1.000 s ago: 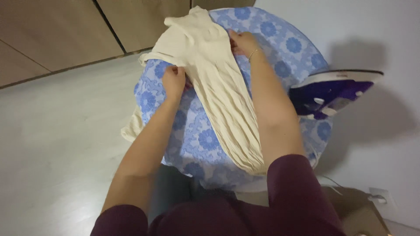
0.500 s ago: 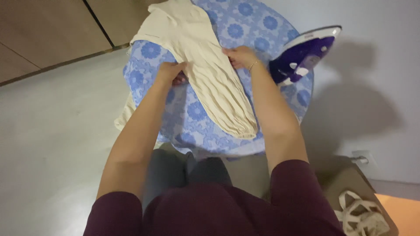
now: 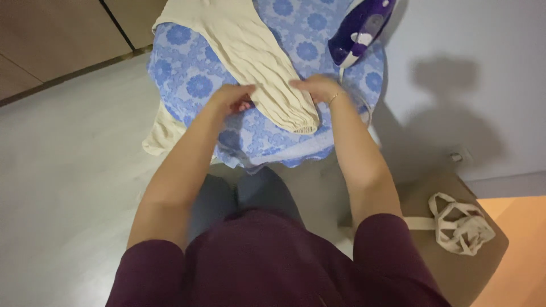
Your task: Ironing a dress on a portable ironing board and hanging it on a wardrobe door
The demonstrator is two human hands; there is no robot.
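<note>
A cream ribbed garment (image 3: pixel 250 51) lies along an ironing board with a blue flowered cover (image 3: pixel 187 74). Its gathered sleeve end (image 3: pixel 298 120) points toward me. My left hand (image 3: pixel 230 98) pinches the sleeve's left edge. My right hand (image 3: pixel 315 88) grips the sleeve's right edge, a thin bracelet on its wrist. Both hands are close to the cuff, on either side of the sleeve. Part of the garment hangs off the board's left side (image 3: pixel 159 133).
A purple and white iron (image 3: pixel 358 28) stands upright at the board's far right, its cord (image 3: pixel 367 111) trailing down. A brown stool (image 3: pixel 455 250) with a cream tangle of straps (image 3: pixel 460 224) sits at my right. Wooden cabinet fronts (image 3: pixel 51 40) line the far left; a wall socket (image 3: pixel 458 156) is low on the right.
Both hands have slid down the sleeve toward the cuff. The view has tilted, so the board and iron now sit higher in the picture and the stool shows.
</note>
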